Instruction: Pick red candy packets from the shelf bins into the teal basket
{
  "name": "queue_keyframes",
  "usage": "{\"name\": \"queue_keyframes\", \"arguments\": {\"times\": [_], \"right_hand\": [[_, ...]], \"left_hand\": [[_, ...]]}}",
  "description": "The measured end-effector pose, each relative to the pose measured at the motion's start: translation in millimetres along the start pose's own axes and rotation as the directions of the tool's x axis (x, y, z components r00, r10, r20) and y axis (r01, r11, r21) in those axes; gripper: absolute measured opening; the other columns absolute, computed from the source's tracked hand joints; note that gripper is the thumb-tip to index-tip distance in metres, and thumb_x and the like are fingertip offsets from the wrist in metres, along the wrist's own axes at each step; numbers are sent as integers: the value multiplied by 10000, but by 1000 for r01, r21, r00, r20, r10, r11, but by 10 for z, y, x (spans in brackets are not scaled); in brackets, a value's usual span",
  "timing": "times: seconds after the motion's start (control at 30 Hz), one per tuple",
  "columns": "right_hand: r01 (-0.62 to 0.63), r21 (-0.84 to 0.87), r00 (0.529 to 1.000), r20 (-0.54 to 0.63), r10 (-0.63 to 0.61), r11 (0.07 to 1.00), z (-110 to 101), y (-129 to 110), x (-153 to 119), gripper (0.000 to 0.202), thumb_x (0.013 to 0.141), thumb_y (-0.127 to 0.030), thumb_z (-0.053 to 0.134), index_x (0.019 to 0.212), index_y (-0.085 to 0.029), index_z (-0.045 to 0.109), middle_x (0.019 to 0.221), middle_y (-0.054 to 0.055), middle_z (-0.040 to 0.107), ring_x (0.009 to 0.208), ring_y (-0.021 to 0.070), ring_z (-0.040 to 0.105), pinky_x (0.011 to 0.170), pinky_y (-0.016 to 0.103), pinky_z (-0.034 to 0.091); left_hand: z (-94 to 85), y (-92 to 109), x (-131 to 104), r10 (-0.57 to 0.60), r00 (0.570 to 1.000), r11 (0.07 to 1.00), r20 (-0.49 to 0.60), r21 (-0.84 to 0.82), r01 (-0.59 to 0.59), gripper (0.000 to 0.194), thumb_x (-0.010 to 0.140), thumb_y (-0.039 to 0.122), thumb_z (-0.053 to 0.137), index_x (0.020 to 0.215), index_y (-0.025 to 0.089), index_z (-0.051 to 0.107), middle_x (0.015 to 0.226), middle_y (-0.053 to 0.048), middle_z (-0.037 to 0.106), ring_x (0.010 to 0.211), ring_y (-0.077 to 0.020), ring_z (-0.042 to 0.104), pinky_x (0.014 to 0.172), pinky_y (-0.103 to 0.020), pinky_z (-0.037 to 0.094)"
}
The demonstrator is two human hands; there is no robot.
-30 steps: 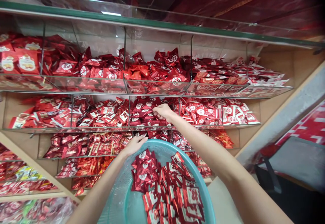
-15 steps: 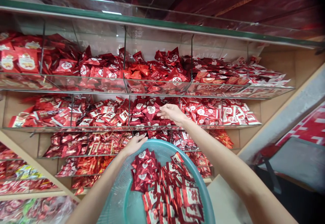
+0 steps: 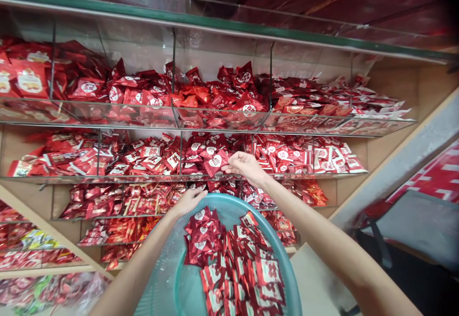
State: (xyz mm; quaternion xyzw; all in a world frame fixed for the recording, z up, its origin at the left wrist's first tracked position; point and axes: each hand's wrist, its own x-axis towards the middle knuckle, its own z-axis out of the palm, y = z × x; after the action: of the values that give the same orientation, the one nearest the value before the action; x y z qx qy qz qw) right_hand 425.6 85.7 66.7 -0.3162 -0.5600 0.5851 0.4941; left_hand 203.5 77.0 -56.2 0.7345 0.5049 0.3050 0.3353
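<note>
The right hand (image 3: 246,168) is pinching one red packet (image 3: 215,161) by its edge, before the glass shelf (image 3: 107,179). The left hand (image 3: 190,201) holds the rim of the blue basket (image 3: 291,263), which contains other packets (image 3: 267,272).

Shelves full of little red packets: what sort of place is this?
Probably a sweet or snack shop, perhaps its stockroom: wood-and-glass shelves divided into compartments, small wrapped red packets heaped in them, and a turquoise basket holding more packets.

The held packet (image 3: 215,161) is deep red with a white lettered patch, the basket (image 3: 190,287) teal
</note>
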Motion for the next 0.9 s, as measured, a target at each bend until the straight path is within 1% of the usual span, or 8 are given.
{"name": "queue_keyframes", "arguments": {"times": [0.1,0.2,0.27,0.43,0.53,0.6,0.73,0.9], "right_hand": [[-100,12,994,40,99,995,31,71,-105,216,672,-202,710,670,-151,499,603,-1,644,674,149,686,652,228,561],[-189,-33,979,68,191,981,55,131,-225,205,667,-152,680,663,-161,476,560,-13,629,644,154,687,606,217,565],[-212,-82,972,83,219,974,71,162,-314,205,662,-137,655,654,-169,453,541,-19,626,614,154,684,569,209,558],[-235,-307,939,175,297,922,85,337,-529,136,666,-123,583,644,-165,456,501,-17,631,529,129,654,486,188,509],[-247,-449,937,114,329,859,49,519,-584,122,666,-84,553,604,-154,475,466,-31,610,453,77,594,432,137,441],[-293,-473,935,40,352,831,14,628,-587,146,680,-68,539,582,-151,470,454,-30,600,441,63,575,423,124,420],[-441,-382,890,-71,450,812,-45,758,-585,145,702,-41,523,654,-158,453,448,-30,597,437,73,579,452,145,452],[-470,-298,876,-43,480,831,-92,808,-614,226,687,-2,515,805,-176,433,454,-76,572,424,87,588,466,164,471]], "left_hand": [[-7,13,-8,-20,1000,1000,7,1,20,520,793,570,408,844,132,684,848,-51,689,792,-214,578,717,-289,416],[-13,14,-9,-43,999,999,14,-23,43,536,782,571,423,924,123,681,906,-65,694,834,-233,586,723,-293,424],[-12,5,-1,-33,999,999,9,-27,33,532,778,563,431,959,130,680,924,-65,695,838,-233,588,729,-293,424],[3,-9,7,9,1000,1000,-8,6,-9,514,788,572,407,828,138,680,813,-47,682,768,-199,570,699,-273,414],[10,8,-8,-1,1000,1000,-11,20,2,522,794,581,390,801,138,665,773,-37,663,740,-191,559,671,-270,404],[11,21,-17,-1,1000,1000,-11,18,1,522,795,578,388,808,139,669,778,-37,664,735,-193,560,669,-274,402],[6,34,-20,-7,1000,1000,-12,-1,7,509,789,568,410,847,144,686,840,-50,681,787,-209,575,705,-281,408],[-3,40,-17,-26,1000,999,-4,18,26,533,785,583,405,862,138,687,850,-58,687,801,-217,583,726,-291,412]]}}
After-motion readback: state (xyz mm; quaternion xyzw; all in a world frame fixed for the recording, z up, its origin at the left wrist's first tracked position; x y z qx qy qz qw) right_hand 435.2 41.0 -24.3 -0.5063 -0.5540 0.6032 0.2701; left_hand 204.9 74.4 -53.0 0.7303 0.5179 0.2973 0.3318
